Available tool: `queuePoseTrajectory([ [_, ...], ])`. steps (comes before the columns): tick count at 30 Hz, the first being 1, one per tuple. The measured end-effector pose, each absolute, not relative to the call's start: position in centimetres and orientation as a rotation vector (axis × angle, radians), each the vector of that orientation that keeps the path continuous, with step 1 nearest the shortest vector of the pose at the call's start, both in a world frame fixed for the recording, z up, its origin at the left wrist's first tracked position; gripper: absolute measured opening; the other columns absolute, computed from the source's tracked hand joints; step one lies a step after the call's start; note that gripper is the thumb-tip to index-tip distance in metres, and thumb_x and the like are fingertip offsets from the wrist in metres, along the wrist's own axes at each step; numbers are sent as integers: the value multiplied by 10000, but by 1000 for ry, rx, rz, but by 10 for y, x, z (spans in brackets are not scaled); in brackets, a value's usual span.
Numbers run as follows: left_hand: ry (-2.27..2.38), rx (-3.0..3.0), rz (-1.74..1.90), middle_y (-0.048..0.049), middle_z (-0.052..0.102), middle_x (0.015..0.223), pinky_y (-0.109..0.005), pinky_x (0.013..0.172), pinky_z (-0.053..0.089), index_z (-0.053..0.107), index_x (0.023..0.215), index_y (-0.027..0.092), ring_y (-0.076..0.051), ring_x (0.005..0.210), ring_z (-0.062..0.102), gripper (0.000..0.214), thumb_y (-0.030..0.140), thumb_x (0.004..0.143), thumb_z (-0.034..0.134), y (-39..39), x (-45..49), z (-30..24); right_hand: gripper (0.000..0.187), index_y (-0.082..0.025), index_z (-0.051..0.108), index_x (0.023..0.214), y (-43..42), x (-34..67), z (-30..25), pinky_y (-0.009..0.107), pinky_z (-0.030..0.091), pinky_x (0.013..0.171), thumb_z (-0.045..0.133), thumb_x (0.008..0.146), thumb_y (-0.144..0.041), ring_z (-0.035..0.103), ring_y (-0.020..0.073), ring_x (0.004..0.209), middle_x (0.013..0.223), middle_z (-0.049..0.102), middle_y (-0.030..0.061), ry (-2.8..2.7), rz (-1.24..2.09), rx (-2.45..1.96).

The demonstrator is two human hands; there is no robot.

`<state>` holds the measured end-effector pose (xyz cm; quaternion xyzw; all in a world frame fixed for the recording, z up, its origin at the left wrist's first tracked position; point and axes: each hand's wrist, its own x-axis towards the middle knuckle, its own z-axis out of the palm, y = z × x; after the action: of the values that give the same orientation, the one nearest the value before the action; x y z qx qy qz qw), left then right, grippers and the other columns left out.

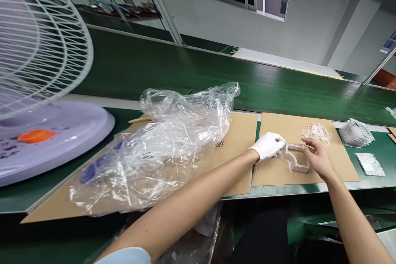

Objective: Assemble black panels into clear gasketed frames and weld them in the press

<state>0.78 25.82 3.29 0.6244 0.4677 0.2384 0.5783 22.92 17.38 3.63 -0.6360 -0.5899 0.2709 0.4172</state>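
Observation:
My left hand (268, 147), in a white glove, has its fingers closed at the upper left edge of a clear plastic piece (299, 168). The piece has a curved notch on one side and a white outline along its top rim. It lies on a brown cardboard sheet (278, 175). My bare right hand (319, 159) is at the right side of the same piece, thumb and fingers bent around its edge; the fingertips are partly hidden. Just beyond the right hand is a tangled heap of thin white strips (317, 132).
A large clear plastic bag (173, 144) covers another cardboard sheet on the left. A lilac fan (62, 132) with a white grille stands at far left. Stacked silvery sheets (356, 133) and a flat silvery packet (370, 164) lie right. A green conveyor belt (262, 86) runs behind.

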Motion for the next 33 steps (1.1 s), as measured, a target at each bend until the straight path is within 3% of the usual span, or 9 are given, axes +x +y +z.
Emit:
queuePoseTrajectory([
  [5,1085,1513,544,-71,775,828,-220,522,496,790,938,171,-156,643,668,203,278,811,672,255,7,41,399,-212,761,1167,163,246,39,503,586,1047,732,887,-495,751,302,1149,1252,791,131,-1362,781,-1615],
  [10,1106,1600,535,-40,749,727,-231,541,480,816,962,172,-161,631,652,239,233,757,709,252,13,43,385,-203,797,1080,168,245,33,474,592,985,774,827,-493,760,295,1056,1101,824,108,-1298,858,-1613],
  [16,1144,1619,552,-27,720,689,-242,491,446,789,1003,165,-167,580,642,258,240,804,642,247,19,44,459,-186,785,1068,175,247,24,452,623,904,824,771,-534,776,293,994,1041,825,117,-1187,914,-1587],
  [20,1150,1648,604,-66,794,875,-253,587,520,781,1073,166,-183,700,715,283,291,876,621,242,15,38,563,-201,724,1204,160,246,23,478,633,965,774,842,-629,779,296,1076,1209,790,142,-1120,870,-1556],
  [23,1161,1651,680,-109,805,1149,-280,687,574,710,1315,161,-200,813,754,446,360,928,613,236,10,31,572,-203,693,1258,134,246,23,497,633,1005,717,910,-656,773,300,1120,1267,765,158,-1104,861,-1547],
  [25,1170,1684,706,-122,794,1221,-310,771,594,624,1472,167,-212,846,763,572,379,941,611,232,7,29,607,-205,666,1307,116,245,21,504,630,1027,789,873,-611,758,310,1167,1309,746,169,-1162,845,-1545],
  [27,1163,1764,674,-112,811,1165,-348,876,595,569,1554,177,-227,866,768,631,357,949,591,228,7,28,651,-207,633,1359,106,243,16,513,622,1047,850,835,-525,743,315,1203,1337,733,176,-1298,780,-1572],
  [29,1145,1840,617,-109,820,1139,-378,977,577,581,1551,168,-245,927,775,618,319,952,547,226,9,28,567,-201,636,1349,104,238,10,510,616,1056,830,858,-407,741,303,1204,1314,744,166,-1423,686,-1615],
  [33,1151,1851,612,-117,746,1382,-388,1062,567,632,1478,159,-275,1131,757,576,335,945,505,225,12,25,357,-200,689,1251,111,228,1,469,635,998,727,896,-208,762,270,1114,1215,778,128,-1437,554,-1674],
])
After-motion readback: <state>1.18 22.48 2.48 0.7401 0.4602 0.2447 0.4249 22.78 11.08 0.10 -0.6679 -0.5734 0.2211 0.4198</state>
